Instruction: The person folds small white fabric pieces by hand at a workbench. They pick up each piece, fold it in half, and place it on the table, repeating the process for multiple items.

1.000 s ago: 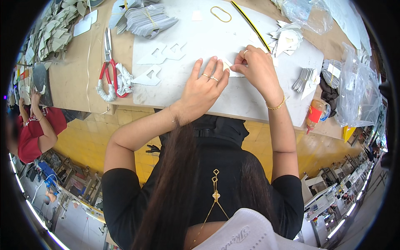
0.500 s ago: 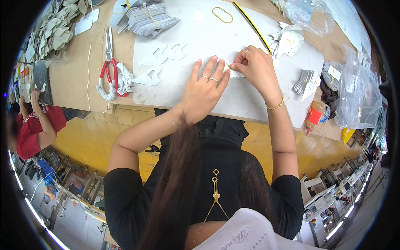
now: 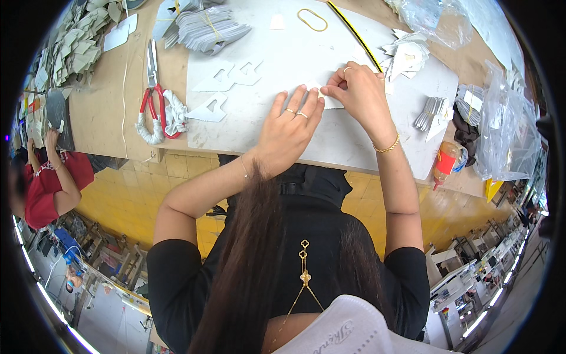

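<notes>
My left hand point(image 3: 290, 125) lies flat on the white board point(image 3: 247, 133), fingers outstretched and slightly apart. Its fingertips press on a white cut piece point(image 3: 334, 104) with a jagged edge, mostly hidden under both hands. Close beside them, my right hand point(image 3: 361, 91) has thumb and index finger pinched together at the piece's edge, near a small cream-coloured spot. What sits in that pinch is too small to make out. To the left of my hands lie several flat white pieces point(image 3: 209, 110) with cut-out holes and zigzag edges.
Red-handled scissors point(image 3: 154, 103) with cloth-wrapped grips lie left of the board. Bundled grey pieces point(image 3: 211, 26) sit behind. A yellow-black strip point(image 3: 356, 38), a rubber band point(image 3: 312, 19), loose white pieces point(image 3: 408, 54), a bottle point(image 3: 445, 162) and plastic bags point(image 3: 501, 135) lie around. A co-worker in red point(image 3: 59, 183) works at far left.
Both hands stay nearly in place. My left fingertips have drawn back slightly toward me, and my right thumb has shifted a little to the left.
</notes>
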`<state>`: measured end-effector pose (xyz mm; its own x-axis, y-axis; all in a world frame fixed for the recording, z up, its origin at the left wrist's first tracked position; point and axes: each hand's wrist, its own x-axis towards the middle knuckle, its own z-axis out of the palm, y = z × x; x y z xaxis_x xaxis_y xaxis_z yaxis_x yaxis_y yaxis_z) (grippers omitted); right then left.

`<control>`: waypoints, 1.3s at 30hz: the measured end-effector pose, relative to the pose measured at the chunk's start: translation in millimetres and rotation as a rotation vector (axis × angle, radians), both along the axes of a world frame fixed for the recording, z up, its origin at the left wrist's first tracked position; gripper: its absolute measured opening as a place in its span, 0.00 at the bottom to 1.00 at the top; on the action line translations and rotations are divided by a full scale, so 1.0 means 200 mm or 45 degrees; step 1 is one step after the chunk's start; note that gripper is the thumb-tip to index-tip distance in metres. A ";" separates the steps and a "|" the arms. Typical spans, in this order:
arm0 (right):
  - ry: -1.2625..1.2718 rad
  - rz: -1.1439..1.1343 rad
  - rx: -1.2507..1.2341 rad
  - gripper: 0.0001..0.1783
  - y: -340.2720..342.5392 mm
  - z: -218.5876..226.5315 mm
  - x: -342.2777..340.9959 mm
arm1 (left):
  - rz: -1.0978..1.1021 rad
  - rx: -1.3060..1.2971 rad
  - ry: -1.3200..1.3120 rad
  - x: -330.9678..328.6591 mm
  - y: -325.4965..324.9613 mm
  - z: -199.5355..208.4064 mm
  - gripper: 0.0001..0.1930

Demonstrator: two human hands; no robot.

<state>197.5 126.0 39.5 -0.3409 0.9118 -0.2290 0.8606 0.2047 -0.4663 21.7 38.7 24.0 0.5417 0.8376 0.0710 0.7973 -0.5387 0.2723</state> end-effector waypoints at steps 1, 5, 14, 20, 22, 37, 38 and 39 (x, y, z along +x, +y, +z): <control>0.007 0.005 0.020 0.10 0.00 0.00 0.00 | -0.001 -0.002 0.005 0.00 0.00 0.00 0.24; 0.006 -0.031 0.019 0.11 0.00 -0.01 -0.01 | -0.006 -0.008 0.006 0.00 0.01 0.02 0.24; -0.008 -0.066 0.040 0.11 -0.01 -0.04 -0.02 | -0.011 0.016 -0.109 0.00 0.01 -0.01 0.24; -0.021 -0.076 0.145 0.13 -0.03 -0.04 -0.03 | 0.010 -0.001 -0.206 -0.01 0.02 -0.02 0.25; -0.014 -0.093 0.136 0.13 -0.03 -0.04 -0.03 | 0.005 0.004 -0.187 -0.01 0.02 -0.02 0.25; -0.034 -0.006 0.103 0.09 -0.09 0.01 -0.04 | 0.142 -0.197 -0.518 -0.05 0.00 -0.05 0.25; -0.003 -0.037 0.051 0.08 -0.10 0.01 -0.04 | 0.209 -0.308 -0.696 -0.08 0.01 -0.06 0.24; 0.071 -0.086 -0.031 0.08 -0.11 0.01 -0.04 | 0.276 -0.429 -0.878 -0.09 0.02 -0.06 0.23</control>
